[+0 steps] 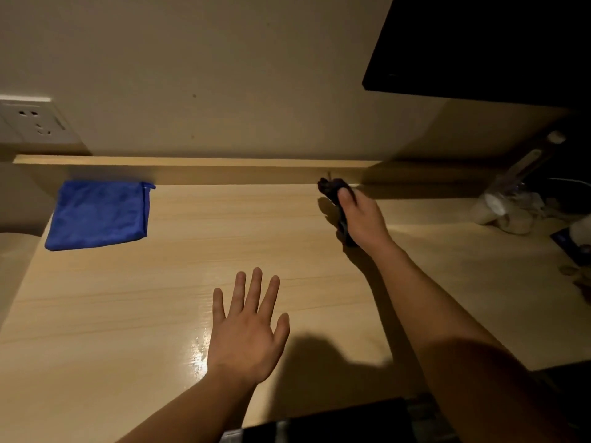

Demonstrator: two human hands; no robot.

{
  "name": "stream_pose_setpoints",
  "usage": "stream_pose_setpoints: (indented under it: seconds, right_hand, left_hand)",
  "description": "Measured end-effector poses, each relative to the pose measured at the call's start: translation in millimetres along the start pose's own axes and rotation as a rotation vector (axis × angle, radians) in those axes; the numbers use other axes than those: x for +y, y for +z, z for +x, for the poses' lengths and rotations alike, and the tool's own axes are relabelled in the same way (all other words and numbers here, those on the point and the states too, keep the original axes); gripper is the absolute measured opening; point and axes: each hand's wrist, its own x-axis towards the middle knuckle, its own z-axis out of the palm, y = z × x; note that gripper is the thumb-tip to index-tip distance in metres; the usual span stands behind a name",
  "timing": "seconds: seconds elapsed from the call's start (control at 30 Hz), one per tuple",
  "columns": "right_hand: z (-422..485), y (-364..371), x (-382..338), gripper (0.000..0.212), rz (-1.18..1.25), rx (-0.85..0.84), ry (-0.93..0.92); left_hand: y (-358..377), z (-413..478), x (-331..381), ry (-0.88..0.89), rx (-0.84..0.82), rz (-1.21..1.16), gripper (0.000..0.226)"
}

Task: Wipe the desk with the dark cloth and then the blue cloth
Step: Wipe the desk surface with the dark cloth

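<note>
The light wooden desk [134, 308] fills the view. A blue cloth [97, 214] lies folded flat at its far left, near the back ledge. My right hand [363, 219] is at the far middle-right of the desk, shut on a bunched dark cloth [329, 187] that sticks out in front of my fingers and under my palm, close to the back ledge. My left hand [248, 327] rests flat on the desk nearer to me, fingers spread, holding nothing. It is well apart from both cloths.
A raised wooden ledge [192, 167] runs along the back against the wall. A wall socket [32, 123] sits at the upper left. A dark monitor [479, 46] hangs at the upper right. Plastic bottles and clutter [502, 209] crowd the right end.
</note>
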Motion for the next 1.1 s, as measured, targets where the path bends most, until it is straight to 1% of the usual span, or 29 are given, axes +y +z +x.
stream_pose_setpoints:
  seconds: [0.07,0.1,0.17,0.2,0.3,0.4,0.6,0.73,0.83,1.1]
  right_hand:
    - [36.5,17.2,17.8,0.041,-0.369,-0.096,-0.159]
    - [47.6,25.6,27.0,0.046,-0.531,-0.18,-0.193]
    - [55.8,37.8,36.1,0.059,-0.723,-0.309,-0.237]
    - [58.3,40.8,36.7,0.063,-0.761,-0.318,-0.267]
    - [69.4,45.2,34.7,0.065,-0.796,-0.329,-0.315]
    - [73.3,46.3,39.0,0.064,-0.812,-0.376,-0.303]
    - [59.7,47.6,43.6,0.065,-0.833,-0.382,-0.29]
    - [32.0,45.4,51.7,0.063,-0.836,-0.421,-0.3]
    - [2.4,42.4,59.4,0.066,-0.833,-0.428,-0.323]
    - [-92.1,30.3,73.6,0.068,-0.812,-0.481,-0.38]
  left_hand:
    - [2.2,1.5,-1.7,0.01,0.027,0.01,0.068]
    - [4.7,2.4,-2.8,0.016,0.037,0.015,0.068]
    - [9.0,2.9,-5.0,0.022,0.025,0.045,0.069]
    - [10.3,3.0,-5.6,0.024,0.019,0.067,0.069]
    - [12.4,4.4,-7.8,0.014,-0.015,0.114,0.069]
    - [12.2,6.6,-8.1,0.017,-0.028,0.125,0.069]
    - [3.7,6.1,-5.7,-0.002,-0.007,0.083,0.069]
    - [-1.1,5.5,-1.1,-0.009,-0.029,0.088,0.069]
    - [0.2,4.4,-0.4,-0.02,-0.039,0.09,0.069]
    - [4.2,3.0,0.8,-0.015,0.003,0.065,0.07]
